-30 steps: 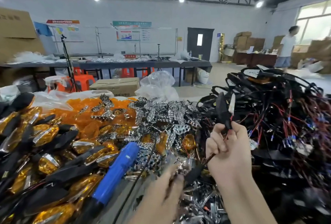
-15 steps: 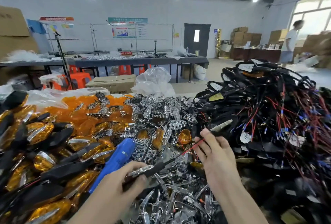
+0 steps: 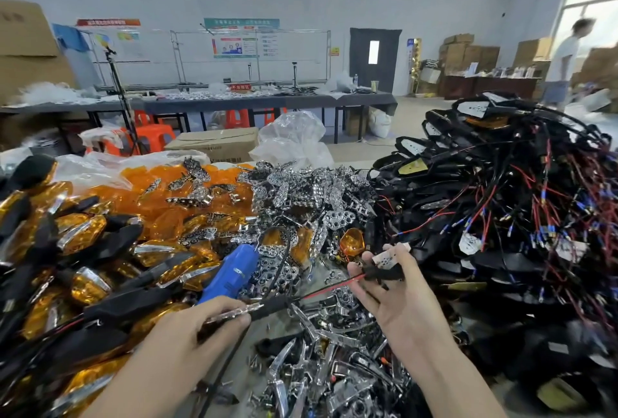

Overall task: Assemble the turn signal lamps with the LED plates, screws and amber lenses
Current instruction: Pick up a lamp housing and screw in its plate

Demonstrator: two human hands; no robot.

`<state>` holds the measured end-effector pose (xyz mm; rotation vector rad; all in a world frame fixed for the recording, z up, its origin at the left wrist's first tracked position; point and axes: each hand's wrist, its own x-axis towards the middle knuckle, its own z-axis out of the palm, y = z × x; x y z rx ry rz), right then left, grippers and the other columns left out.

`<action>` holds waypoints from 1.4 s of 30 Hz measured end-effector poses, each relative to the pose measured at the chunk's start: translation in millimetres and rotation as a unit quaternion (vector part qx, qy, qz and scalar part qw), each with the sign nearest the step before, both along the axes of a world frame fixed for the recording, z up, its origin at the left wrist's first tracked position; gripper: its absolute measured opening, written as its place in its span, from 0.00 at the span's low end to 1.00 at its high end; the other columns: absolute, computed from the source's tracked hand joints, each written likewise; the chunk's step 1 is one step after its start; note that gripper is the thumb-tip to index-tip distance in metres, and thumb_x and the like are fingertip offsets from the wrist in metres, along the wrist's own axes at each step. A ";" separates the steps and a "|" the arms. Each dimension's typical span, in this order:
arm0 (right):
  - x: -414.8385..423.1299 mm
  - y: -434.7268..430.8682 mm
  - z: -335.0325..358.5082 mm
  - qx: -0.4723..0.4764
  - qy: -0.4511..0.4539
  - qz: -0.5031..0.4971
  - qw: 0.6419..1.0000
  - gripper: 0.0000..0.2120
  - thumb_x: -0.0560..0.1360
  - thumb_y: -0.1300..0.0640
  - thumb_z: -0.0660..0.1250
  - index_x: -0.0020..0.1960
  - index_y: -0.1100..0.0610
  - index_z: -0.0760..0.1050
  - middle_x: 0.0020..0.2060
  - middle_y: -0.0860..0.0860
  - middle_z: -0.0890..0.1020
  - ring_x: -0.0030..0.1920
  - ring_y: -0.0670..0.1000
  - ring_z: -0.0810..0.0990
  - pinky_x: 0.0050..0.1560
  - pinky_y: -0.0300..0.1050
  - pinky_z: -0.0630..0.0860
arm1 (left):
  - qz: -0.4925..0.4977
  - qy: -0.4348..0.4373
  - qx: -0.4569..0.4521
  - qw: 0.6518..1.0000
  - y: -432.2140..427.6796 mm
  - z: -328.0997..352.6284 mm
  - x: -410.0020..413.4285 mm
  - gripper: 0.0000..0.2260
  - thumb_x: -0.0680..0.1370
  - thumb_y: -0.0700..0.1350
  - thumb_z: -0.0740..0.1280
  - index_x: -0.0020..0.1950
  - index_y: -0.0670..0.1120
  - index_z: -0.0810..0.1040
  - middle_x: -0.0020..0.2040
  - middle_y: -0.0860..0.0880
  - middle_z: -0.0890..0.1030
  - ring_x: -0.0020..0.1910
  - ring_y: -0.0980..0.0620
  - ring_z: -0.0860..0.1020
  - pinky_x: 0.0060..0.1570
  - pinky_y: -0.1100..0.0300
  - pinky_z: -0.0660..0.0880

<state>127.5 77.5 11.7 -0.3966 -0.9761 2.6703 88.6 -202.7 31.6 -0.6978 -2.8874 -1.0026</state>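
Black lamp housing (image 3: 267,306) gripped in your left hand (image 3: 197,334), white LED plate (image 3: 384,257) pinched in your right hand (image 3: 401,300): likely seat the plate next.

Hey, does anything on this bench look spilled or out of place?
Some chrome plates lie strayed on the orange lens heap, and small screws are scattered loose on the bare bench in front.

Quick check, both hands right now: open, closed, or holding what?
Left hand: closed, gripping the black lamp housing.
Right hand: closed, pinching a small black part bearing a white LED plate.
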 end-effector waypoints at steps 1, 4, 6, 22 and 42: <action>-0.1 1.2 -1.2 -0.006 0.001 0.003 1.000 0.21 0.68 0.46 0.73 0.56 0.56 0.77 0.52 0.57 0.87 0.56 0.61 0.86 0.42 0.50 0.85 | -0.003 0.005 -0.010 1.000 -0.7 0.9 0.0 0.14 0.68 0.70 0.60 0.48 0.70 0.79 0.48 0.78 0.77 0.48 0.72 0.78 0.43 0.73 0.73; 0.7 3.5 -3.1 0.004 0.016 0.023 1.000 0.11 0.72 0.47 0.71 0.47 0.53 0.86 0.56 0.56 0.86 0.57 0.59 0.86 0.44 0.48 0.85 | -0.002 0.020 -0.043 0.999 -3.1 -0.6 -2.1 0.09 0.71 0.65 0.63 0.50 0.78 0.73 0.48 0.81 0.74 0.49 0.75 0.76 0.43 0.72 0.73; 0.7 4.1 -5.2 0.004 0.024 0.024 0.999 0.10 0.73 0.48 0.72 0.46 0.54 0.85 0.52 0.55 0.86 0.58 0.59 0.86 0.45 0.48 0.85 | 0.000 0.034 -0.051 0.998 -6.0 -5.9 -4.6 0.12 0.75 0.58 0.69 0.48 0.78 0.73 0.46 0.80 0.76 0.50 0.77 0.75 0.46 0.71 0.73; 1.8 8.8 -8.0 -0.059 0.042 -0.075 0.995 0.21 0.71 0.56 0.74 0.61 0.61 0.76 0.51 0.58 0.88 0.54 0.62 0.87 0.48 0.56 0.85 | -0.009 0.075 -0.047 0.996 4.0 -16.5 3.1 0.21 0.76 0.44 0.73 0.51 0.72 0.72 0.51 0.75 0.76 0.45 0.61 0.81 0.47 0.59 0.80; 8.9 13.1 -8.7 0.129 -0.049 0.037 0.990 0.08 0.81 0.59 0.67 0.55 0.64 0.76 0.53 0.60 0.87 0.50 0.63 0.87 0.41 0.51 0.85 | 0.022 0.136 -0.017 0.990 -13.0 -21.6 1.2 0.28 0.73 0.31 0.71 0.52 0.67 0.74 0.50 0.67 0.78 0.46 0.66 0.78 0.40 0.64 0.73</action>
